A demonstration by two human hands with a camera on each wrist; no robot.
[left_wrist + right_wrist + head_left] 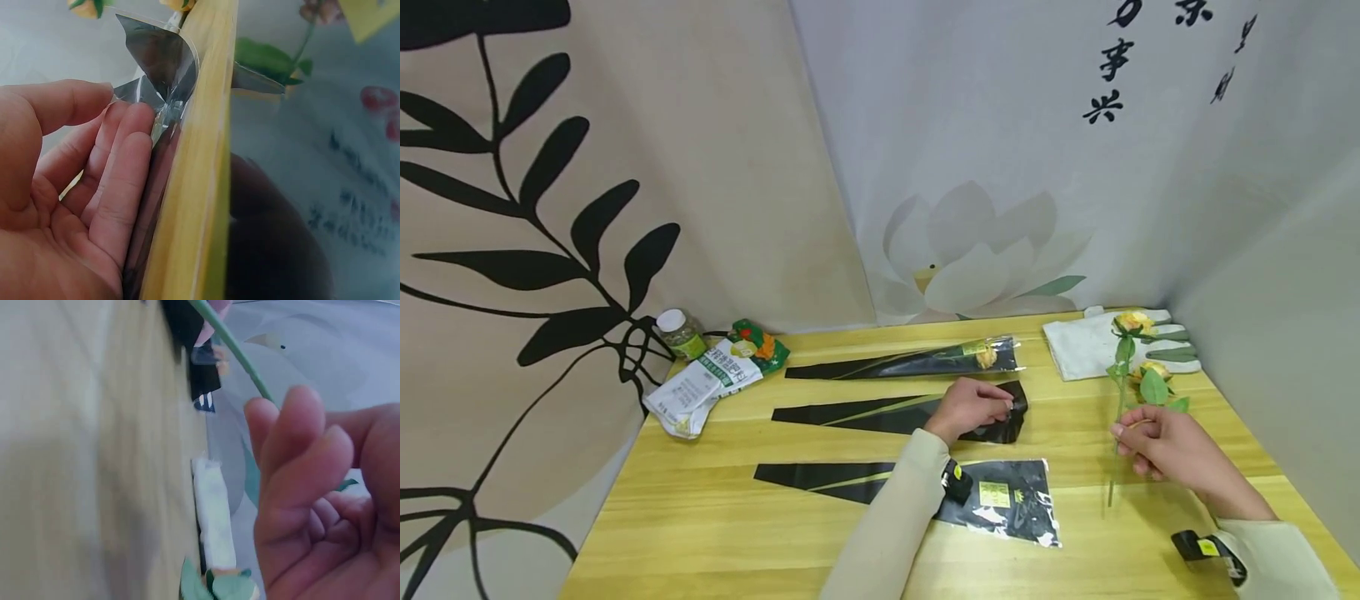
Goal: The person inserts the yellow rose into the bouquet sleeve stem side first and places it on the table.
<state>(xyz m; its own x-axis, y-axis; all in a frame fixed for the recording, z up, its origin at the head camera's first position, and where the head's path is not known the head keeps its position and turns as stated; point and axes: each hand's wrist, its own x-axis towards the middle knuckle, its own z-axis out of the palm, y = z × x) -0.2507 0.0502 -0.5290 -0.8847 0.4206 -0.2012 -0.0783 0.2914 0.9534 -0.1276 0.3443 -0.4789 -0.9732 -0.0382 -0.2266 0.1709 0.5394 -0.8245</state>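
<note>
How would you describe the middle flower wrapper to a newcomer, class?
On the wooden table, three long, dark, tapering wrappers lie one behind another. Find the middle wrapper: the left hand pinches its wide end, while neither neighbour is gripped.

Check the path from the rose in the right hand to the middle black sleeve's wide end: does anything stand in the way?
Nothing visible does: bare tabletop shows between the right hand, holding the rose, and the middle sleeve. The left hand is at the wide end itself, pinching its edge.
</note>
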